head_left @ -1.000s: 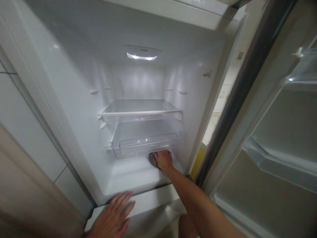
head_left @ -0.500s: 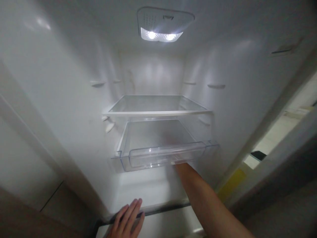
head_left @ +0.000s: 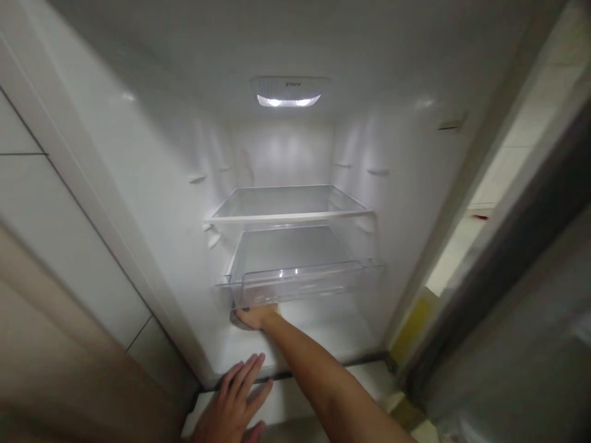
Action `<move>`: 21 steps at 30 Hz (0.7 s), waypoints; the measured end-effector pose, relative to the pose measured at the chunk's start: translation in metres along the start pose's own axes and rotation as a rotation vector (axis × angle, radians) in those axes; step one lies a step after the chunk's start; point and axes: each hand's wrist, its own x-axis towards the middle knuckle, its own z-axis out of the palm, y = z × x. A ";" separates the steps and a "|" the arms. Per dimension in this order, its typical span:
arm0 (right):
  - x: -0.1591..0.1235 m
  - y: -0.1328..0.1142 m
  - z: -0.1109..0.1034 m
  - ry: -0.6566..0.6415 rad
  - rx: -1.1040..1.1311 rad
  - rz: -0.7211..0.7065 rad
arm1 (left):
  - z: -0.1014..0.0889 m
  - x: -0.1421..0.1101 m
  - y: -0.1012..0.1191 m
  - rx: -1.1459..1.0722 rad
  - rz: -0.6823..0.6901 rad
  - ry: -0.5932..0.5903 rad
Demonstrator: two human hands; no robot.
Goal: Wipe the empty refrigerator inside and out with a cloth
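My right hand (head_left: pixel 256 316) reaches into the lower left of a lit refrigerator, below the front of a clear plastic drawer (head_left: pixel 302 281). Its fingers are partly hidden and curl against the left inner wall near the floor. A small greyish patch shows by the fingers, and a pale edge lies by the wrist; I cannot make out what they belong to. At the front sill (head_left: pixel 286 376), my left hand (head_left: pixel 235 394) rests with its fingers spread and holds nothing.
Above the drawer sits a glass shelf (head_left: pixel 286 216) with a white front edge. A lamp (head_left: pixel 289 98) glows in the ceiling. Pale shelf supports (head_left: pixel 377 171) stick out of the side walls. The refrigerator door (head_left: pixel 517 295) stands open at the right, beside something yellow (head_left: pixel 412 323).
My right hand has moved left beneath the drawer, from its right side to the left wall. My left hand stays at the sill. The view has tilted up and pulled back somewhat.
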 end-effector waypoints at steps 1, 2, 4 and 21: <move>-0.009 -0.001 -0.001 -0.024 -0.010 -0.027 | -0.001 -0.001 0.001 -0.014 -0.014 -0.010; -0.019 -0.002 -0.003 -0.047 -0.025 -0.058 | -0.002 -0.002 0.002 -0.023 -0.022 -0.012; -0.044 -0.001 -0.006 -0.077 -0.063 -0.106 | 0.000 -0.004 0.002 -0.032 -0.002 0.019; -0.314 0.021 -0.051 0.243 1.735 0.519 | -0.046 0.087 0.160 -1.368 -1.348 0.403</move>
